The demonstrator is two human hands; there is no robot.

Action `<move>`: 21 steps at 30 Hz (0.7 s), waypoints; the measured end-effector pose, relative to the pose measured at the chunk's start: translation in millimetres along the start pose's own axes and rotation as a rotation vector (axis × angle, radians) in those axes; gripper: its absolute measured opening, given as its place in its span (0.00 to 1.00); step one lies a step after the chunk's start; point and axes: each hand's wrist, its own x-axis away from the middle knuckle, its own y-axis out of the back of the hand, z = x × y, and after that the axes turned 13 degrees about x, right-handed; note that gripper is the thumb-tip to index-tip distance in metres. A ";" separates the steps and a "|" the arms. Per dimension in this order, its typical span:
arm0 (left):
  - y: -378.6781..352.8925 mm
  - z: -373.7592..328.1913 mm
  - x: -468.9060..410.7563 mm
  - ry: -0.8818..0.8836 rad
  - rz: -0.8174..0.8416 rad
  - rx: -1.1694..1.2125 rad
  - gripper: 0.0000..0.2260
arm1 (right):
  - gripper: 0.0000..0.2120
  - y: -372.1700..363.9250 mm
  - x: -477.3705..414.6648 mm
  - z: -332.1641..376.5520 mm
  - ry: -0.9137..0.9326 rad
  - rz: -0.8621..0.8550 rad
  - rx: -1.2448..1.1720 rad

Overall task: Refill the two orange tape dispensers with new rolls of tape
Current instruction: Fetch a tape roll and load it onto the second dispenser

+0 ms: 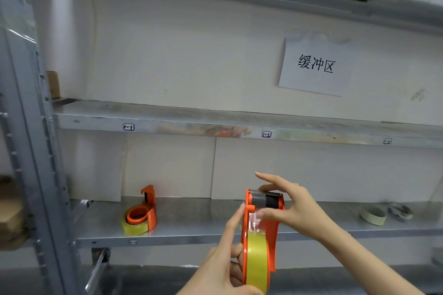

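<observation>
Dispenser (272, 235) between left hand (223, 263) and right hand (294, 206)

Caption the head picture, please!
Left hand holds an orange tape dispenser, right hand pinches its top; another dispenser sits on the shelf.

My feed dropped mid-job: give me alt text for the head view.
Two hands hold an orange tape dispenser, loaded with a yellowish roll, before a metal shelf: left hand grips its side, right hand pinches the tape strand below the cutter. A second dispenser lies on the shelf.
</observation>
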 end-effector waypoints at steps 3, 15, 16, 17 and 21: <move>-1.0 -2.4 0.2 0.008 -0.009 -0.026 0.49 | 0.41 0.0 0.2 5.4 0.046 0.049 -0.011; 4.0 -8.7 4.4 0.045 -0.038 -0.009 0.48 | 0.42 -1.9 -3.6 -3.4 0.045 0.143 0.026; 4.9 -9.5 5.5 0.045 -0.035 0.004 0.48 | 0.43 -1.4 -3.4 -5.0 0.052 0.163 0.026; 5.6 -9.7 6.2 0.044 -0.031 0.011 0.48 | 0.45 -0.6 -3.1 -6.9 0.057 0.184 0.024; 7.6 -7.8 7.5 0.050 -0.025 0.015 0.47 | 0.51 -0.2 -3.3 -13.9 0.080 0.267 0.036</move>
